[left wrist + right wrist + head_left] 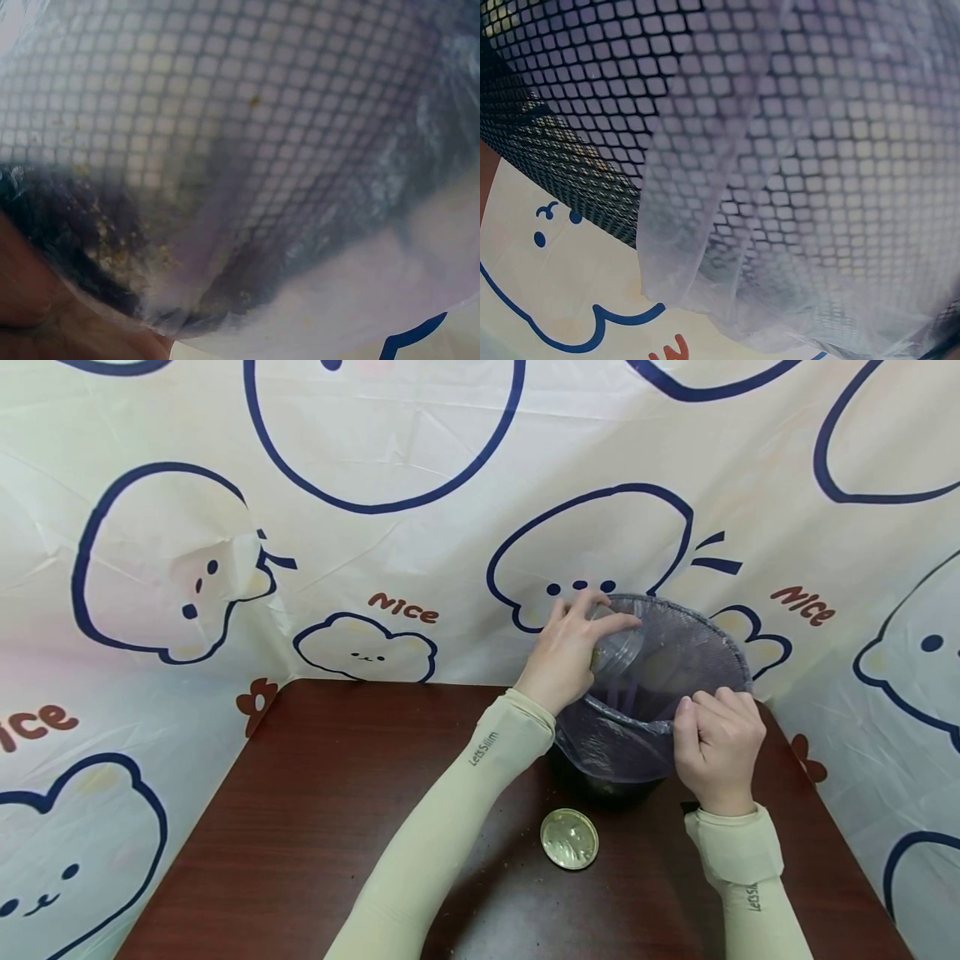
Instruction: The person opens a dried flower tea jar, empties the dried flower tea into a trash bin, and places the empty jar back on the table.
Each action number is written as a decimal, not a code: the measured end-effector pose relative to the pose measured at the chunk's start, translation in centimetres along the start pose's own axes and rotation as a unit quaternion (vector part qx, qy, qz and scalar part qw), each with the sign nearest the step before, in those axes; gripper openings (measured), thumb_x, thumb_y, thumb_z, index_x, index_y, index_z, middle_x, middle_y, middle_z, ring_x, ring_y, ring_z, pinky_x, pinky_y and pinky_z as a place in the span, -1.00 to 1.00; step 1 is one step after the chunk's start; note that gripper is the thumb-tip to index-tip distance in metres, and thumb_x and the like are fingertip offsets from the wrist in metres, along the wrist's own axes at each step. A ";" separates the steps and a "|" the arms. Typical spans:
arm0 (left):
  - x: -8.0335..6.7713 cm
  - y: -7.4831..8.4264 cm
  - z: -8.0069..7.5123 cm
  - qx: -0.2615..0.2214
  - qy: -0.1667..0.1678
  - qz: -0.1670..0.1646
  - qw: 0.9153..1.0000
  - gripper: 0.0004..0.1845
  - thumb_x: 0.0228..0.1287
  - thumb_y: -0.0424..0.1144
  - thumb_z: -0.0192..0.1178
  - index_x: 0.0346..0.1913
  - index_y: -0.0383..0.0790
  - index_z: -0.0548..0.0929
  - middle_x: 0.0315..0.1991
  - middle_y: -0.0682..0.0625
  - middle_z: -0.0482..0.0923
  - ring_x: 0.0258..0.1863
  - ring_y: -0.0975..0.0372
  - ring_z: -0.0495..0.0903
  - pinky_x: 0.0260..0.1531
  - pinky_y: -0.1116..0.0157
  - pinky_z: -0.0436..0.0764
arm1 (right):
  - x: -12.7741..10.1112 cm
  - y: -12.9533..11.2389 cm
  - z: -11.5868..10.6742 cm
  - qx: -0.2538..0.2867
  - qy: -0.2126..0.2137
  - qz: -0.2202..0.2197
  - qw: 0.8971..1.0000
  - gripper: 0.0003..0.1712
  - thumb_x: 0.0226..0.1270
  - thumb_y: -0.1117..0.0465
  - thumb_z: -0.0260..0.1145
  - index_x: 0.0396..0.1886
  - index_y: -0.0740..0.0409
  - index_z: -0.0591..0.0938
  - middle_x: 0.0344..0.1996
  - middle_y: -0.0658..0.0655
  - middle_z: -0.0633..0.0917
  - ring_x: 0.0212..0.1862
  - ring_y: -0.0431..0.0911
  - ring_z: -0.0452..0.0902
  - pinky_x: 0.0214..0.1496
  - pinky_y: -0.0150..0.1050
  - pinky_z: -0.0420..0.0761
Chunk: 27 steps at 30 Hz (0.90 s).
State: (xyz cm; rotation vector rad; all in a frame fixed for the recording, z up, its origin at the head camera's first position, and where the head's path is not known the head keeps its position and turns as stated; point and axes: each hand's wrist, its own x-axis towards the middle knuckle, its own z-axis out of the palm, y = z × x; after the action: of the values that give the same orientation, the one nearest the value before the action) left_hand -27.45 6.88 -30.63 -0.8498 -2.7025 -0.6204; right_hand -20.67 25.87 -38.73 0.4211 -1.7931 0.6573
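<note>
My left hand (564, 647) wraps a clear jar (617, 643), tipped mouth-down over the bin (660, 693) at the table's far right. Jar's light, stiff, prob slick, so I grip round its body. Right hand (716, 747) pinches the thin, floppy liner (615, 747) at the near rim. Lid (569, 838) lies nearer me.

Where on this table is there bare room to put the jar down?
The table is bare across its whole left half, bordered by the left sleeve. A smaller bare strip lies along the near edge between the sleeves. It is crowded at the far right: mesh bin, lid, both hands.
</note>
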 end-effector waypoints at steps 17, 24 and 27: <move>-0.1 0.0 0.1 -0.001 -0.001 -0.001 1.000 -0.12 0.14 -0.60 0.37 0.36 0.40 0.56 0.48 0.08 0.24 0.28 0.10 0.30 -0.21 0.36 0.58 | 0.0 0.0 0.0 -0.009 -0.001 0.001 1.000 -0.40 0.37 0.19 0.03 -0.92 0.07 0.18 -0.83 0.03 0.13 -0.63 -0.05 -0.06 -0.36 -0.22 -0.05; 0.0 0.0 0.1 -0.003 -0.001 -0.003 1.000 -0.11 0.14 -0.61 0.36 0.36 0.40 0.56 0.48 0.07 0.24 0.29 0.09 0.29 -0.23 0.36 0.58 | 0.0 0.1 0.0 -0.006 -0.001 0.000 1.000 -0.40 0.39 0.18 0.03 -0.92 0.07 0.18 -0.83 0.03 0.13 -0.63 -0.05 -0.06 -0.36 -0.22 -0.05; 0.0 0.0 0.1 -0.002 0.000 -0.003 1.000 -0.12 0.14 -0.61 0.37 0.36 0.40 0.56 0.48 0.07 0.24 0.29 0.09 0.30 -0.21 0.36 0.58 | 0.0 0.1 0.0 -0.007 -0.002 0.001 1.000 -0.39 0.40 0.17 0.03 -0.91 0.08 0.18 -0.83 0.03 0.13 -0.63 -0.05 -0.05 -0.36 -0.23 -0.05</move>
State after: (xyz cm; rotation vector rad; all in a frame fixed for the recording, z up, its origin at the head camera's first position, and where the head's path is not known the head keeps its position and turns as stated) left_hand -27.41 6.93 -30.67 -0.8433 -2.7057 -0.6277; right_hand -20.71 25.93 -38.79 0.4126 -1.8005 0.6456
